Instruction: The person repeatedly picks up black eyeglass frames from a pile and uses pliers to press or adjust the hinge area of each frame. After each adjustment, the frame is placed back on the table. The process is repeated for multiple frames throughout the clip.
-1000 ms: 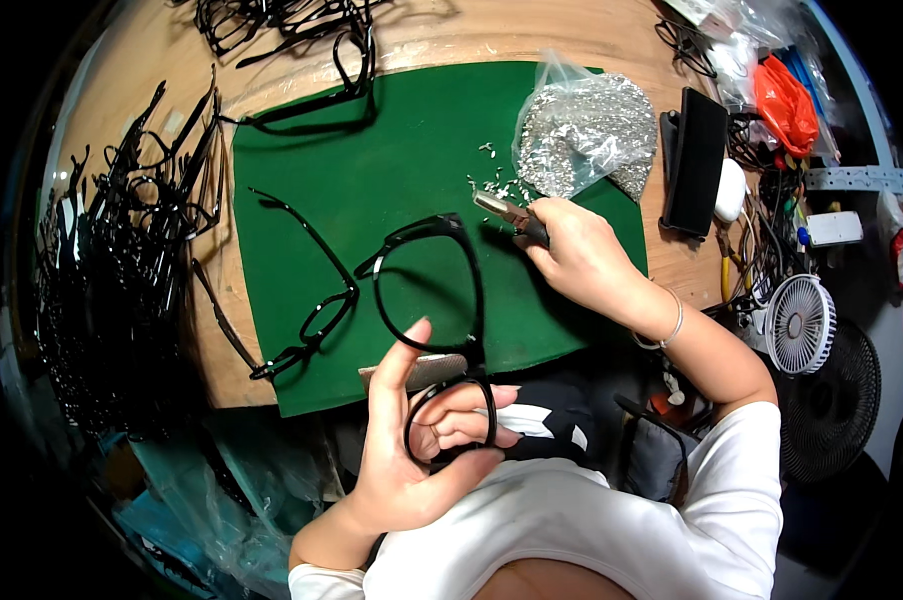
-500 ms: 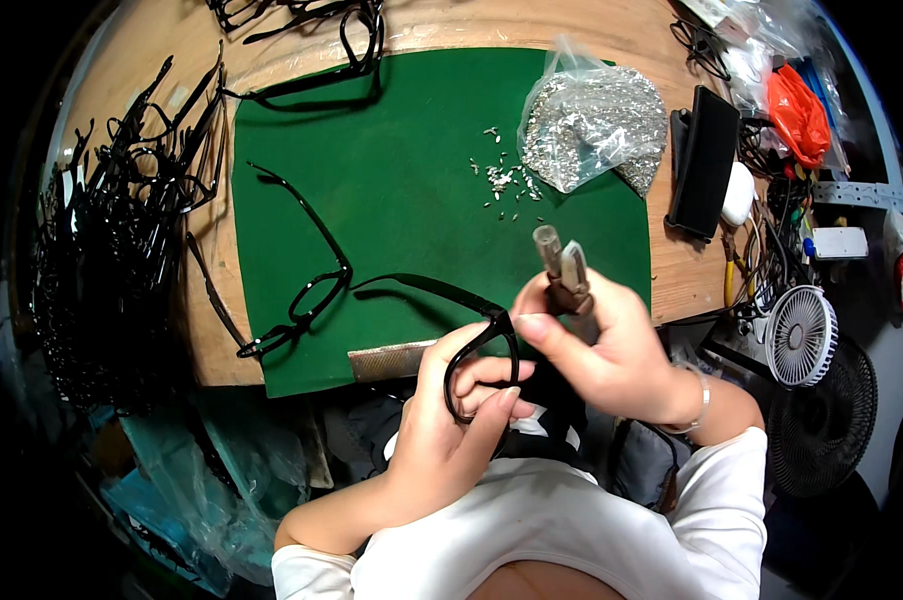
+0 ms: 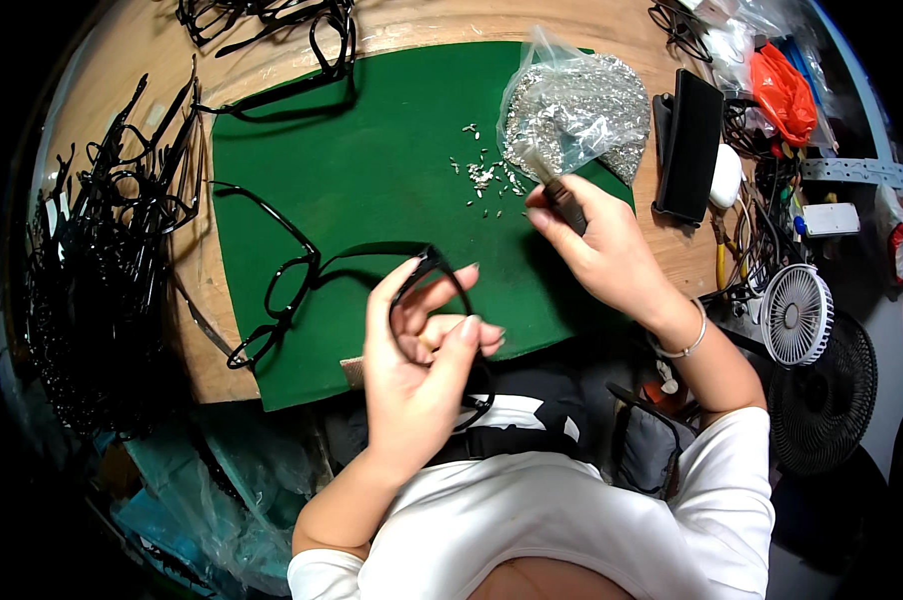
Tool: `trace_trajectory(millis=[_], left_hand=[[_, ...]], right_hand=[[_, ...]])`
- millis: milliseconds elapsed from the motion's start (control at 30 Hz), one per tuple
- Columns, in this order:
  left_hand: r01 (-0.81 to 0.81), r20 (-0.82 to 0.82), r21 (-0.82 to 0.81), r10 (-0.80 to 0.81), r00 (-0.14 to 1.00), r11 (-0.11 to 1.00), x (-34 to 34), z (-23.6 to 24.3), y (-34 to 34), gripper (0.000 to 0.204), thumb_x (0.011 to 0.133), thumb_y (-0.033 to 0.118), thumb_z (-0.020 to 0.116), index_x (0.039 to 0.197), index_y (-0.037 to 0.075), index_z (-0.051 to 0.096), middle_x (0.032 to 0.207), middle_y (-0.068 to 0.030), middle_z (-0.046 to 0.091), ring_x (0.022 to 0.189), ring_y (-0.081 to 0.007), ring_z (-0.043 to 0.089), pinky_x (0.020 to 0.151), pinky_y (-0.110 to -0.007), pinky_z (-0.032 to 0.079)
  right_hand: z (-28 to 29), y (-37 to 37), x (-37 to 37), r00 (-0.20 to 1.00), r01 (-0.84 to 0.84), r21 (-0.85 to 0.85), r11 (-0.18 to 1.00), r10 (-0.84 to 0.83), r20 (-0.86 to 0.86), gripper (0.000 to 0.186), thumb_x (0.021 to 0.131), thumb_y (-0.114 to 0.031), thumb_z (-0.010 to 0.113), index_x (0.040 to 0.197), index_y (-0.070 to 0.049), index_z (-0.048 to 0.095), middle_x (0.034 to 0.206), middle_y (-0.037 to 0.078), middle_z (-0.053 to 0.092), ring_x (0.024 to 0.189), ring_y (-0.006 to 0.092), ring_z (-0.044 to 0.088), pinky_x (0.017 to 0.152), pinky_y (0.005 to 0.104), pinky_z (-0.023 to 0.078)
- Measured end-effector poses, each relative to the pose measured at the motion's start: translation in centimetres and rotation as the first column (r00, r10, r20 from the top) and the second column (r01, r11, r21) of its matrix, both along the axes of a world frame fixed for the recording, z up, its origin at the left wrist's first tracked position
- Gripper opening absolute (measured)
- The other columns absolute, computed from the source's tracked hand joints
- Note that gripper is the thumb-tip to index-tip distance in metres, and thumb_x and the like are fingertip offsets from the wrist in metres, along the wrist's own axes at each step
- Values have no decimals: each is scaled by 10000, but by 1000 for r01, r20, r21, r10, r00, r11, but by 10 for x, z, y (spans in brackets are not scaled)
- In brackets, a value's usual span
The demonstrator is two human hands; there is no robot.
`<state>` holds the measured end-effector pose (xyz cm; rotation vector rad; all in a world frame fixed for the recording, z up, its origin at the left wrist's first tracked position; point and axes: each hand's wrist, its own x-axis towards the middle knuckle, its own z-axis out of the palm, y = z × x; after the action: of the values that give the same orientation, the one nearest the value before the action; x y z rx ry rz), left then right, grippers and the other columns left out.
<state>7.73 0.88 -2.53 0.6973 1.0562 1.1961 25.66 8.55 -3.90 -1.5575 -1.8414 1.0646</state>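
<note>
My left hand (image 3: pixel 417 375) is closed around a black glasses frame (image 3: pixel 469 285), its fingers passing through the lens opening, one temple pointing up and left. My right hand (image 3: pixel 609 240) grips a dark-handled tool (image 3: pixel 562 203) with a pale, blurred tip; its exact kind I cannot make out. That tip is close to a clear bag (image 3: pixel 582 100) of small silvery pieces. Loose silvery pieces (image 3: pixel 484 176) lie beside the bag on the green mat (image 3: pixel 402 130). Left of my left hand, another black glasses frame (image 3: pixel 290 285) rests partly on the mat.
A dense pile of black glasses frames (image 3: pixel 102 290) stands at the left, with more black frames (image 3: pixel 337 60) at the back. On the right are a black phone-like slab (image 3: pixel 690 145), a white rounded case (image 3: pixel 726 176), cables, a red plastic bag (image 3: pixel 784 95) and a small white fan (image 3: pixel 797 315).
My right hand has moved up and away, carrying the tool toward the bag and loose pieces. My left hand has shifted left with the glasses frame. The whole view has shifted slightly.
</note>
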Motion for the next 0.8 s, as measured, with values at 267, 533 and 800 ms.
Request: trace_trajectory(millis=[267,533,800], left_hand=[[43,90,-73,-37,995,996,-14,12,-9,529,829,-41,496,1287,40,244,1114,-224,496,742,-184,609,690,-300,510],[248,131,-149,-230,964,957,-16,15,-34,546,810,-93,463,1291,28,234,1050,-185,521,724,-126,579,681,-248,491],[202,64,-155,-194,979,967,-14,21,-29,502,816,-86,466,1272,-13,272,1073,-173,509,777,-150,596,721,-258,492]], right_hand=[[-12,-12,-11,782,-475,325,818,222,582,351,641,-10,550,990,7,516,988,92,519,717,223,535,621,326,415],[11,-30,3,902,-277,232,933,168,398,344,630,16,587,966,6,514,959,113,499,797,279,546,695,358,434],[-23,-19,-10,971,-165,191,968,126,201,268,628,42,589,880,-11,518,862,145,511,782,341,534,674,386,447]])
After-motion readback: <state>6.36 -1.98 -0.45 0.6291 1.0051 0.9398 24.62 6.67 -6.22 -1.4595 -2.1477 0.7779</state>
